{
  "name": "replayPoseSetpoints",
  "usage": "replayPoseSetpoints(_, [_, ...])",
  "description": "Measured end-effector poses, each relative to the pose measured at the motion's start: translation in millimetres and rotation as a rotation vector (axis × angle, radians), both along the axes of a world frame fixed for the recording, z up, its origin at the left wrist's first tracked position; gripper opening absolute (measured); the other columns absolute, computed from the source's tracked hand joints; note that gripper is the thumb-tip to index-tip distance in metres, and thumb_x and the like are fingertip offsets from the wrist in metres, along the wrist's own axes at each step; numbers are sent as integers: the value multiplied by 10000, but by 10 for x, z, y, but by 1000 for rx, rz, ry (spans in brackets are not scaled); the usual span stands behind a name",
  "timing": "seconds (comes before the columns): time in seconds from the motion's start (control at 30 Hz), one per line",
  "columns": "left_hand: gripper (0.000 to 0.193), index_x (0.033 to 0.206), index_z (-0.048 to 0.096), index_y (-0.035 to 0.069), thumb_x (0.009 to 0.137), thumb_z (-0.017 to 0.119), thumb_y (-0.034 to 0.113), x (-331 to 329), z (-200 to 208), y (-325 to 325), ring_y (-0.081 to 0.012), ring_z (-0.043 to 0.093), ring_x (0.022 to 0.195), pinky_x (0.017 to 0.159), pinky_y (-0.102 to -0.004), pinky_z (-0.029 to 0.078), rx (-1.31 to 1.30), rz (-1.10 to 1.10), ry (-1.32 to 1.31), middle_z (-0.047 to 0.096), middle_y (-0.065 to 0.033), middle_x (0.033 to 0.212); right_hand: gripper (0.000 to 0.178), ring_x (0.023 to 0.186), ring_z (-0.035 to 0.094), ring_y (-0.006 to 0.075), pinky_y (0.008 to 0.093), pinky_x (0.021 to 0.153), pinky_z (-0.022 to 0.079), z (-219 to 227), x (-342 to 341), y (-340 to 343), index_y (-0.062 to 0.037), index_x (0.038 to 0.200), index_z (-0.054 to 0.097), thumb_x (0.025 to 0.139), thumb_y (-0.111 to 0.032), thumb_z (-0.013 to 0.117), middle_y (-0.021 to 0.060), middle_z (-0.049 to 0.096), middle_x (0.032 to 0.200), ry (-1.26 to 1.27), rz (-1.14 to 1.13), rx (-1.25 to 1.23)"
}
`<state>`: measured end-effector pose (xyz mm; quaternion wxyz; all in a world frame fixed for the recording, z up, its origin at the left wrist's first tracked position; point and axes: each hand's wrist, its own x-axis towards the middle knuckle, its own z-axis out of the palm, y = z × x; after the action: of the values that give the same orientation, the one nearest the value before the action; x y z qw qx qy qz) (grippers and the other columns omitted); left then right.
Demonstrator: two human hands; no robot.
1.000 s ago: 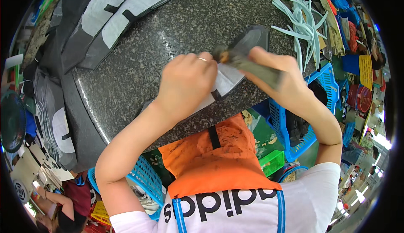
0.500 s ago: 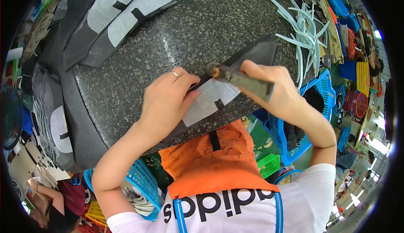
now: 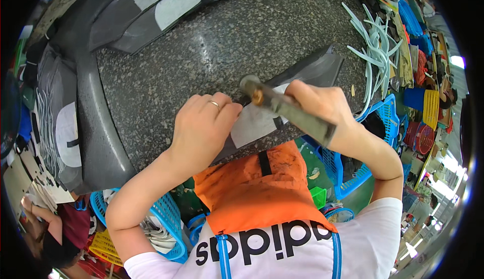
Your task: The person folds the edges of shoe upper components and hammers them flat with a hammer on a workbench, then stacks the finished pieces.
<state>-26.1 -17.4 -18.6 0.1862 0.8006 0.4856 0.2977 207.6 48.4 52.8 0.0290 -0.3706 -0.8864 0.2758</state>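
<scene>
Head cam: mid-frame, your left hand (image 3: 204,130) pinches the patched dark piece (image 3: 256,124), which runs off upper-right, under the hammer (image 3: 298,115) your right hand (image 3: 327,108) clutches.

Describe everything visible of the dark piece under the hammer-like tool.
The dark grey piece looks like thin sheet material, with a pale patch and a small black tab at the patch's near edge. It lies slanted on the speckled tabletop, running away to the right. The left hand touches it; the hammer-like tool and right hand partly hide it.
</scene>
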Motion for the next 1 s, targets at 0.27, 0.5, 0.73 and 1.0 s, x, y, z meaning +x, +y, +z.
replayPoseSetpoints(0.27, [222, 870, 641, 51, 678, 747, 16, -159, 1, -214, -266, 594, 754, 652, -369, 470, 88, 40, 68, 613, -73, 864, 222, 583, 642, 310, 432, 493, 489, 29, -294, -206, -54, 882, 503, 835, -214, 650, 112, 624, 673, -210, 134, 140])
replayPoseSetpoints(0.5, [190, 859, 644, 57, 686, 717, 85, -339, -40, -397, -222, 594, 799, 663, -352, 473, 132, 83, 50, 603, -43, 893, 268, 582, 648, 270, 416, 447, 473, 4, -397, -286, -72, 831, 512, 846, -291, 667, 99, 619, 650, -184, 212, 170])
replayPoseSetpoints(0.73, [250, 906, 670, 40, 668, 741, 69, -435, -67, -582, -218, 594, 809, 648, -345, 482, 212, 130, 100, 615, -49, 931, 217, 517, 594, 160, 333, 404, 457, -74, -477, -295, -227, 1065, 658, 865, -309, 635, -11, 488, 641, -168, 301, 297])
replayPoseSetpoints(1.0, [274, 861, 663, 91, 629, 809, 87, -503, 16, -732, -231, 589, 820, 705, -366, 450, 89, 277, 69, 627, -32, 910, 252, 505, 619, 252, 390, 448, 479, -86, -597, -271, -68, 809, 515, 830, -265, 670, 67, 594, 589, -107, 273, 184])
